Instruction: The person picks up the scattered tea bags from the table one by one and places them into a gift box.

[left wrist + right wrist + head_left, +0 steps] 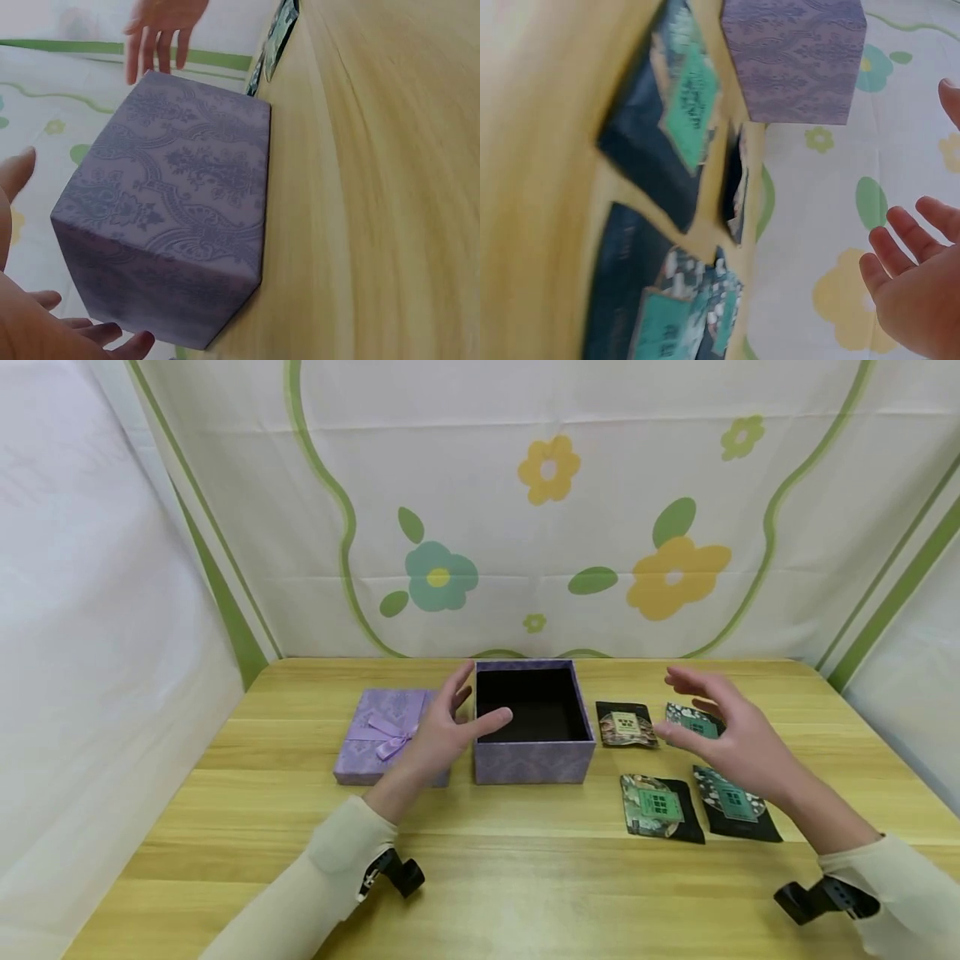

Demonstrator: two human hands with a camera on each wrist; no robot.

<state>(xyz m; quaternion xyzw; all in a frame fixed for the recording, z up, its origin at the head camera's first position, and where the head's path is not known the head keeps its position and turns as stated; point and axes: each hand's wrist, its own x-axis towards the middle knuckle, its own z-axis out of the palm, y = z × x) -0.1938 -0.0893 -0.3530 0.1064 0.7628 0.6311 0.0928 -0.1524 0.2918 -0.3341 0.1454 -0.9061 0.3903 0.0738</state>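
A purple patterned box (534, 763) with a dark inside stands without its lid at the middle of the table. My left hand (442, 727) is at the box's left side, thumb and fingers spread, holding nothing. Beside it lies the purple lid (375, 710) with a ribbon bow, partly hidden behind that hand. Over the sachets on the right, my right hand (738, 743) hovers with its fingers apart and nothing in them. A sachet with a cream label (626, 725) and one with a green label (660, 808) lie left of that hand; two teal-labelled sachets (735, 806) lie below and behind it.
The wooden table (510, 877) reaches back to a white cloth (480, 485) printed with flowers, which hangs right behind the box. White cloth walls (112, 635) close off the left and right sides. A black wrist camera (397, 872) sits on each sleeve.
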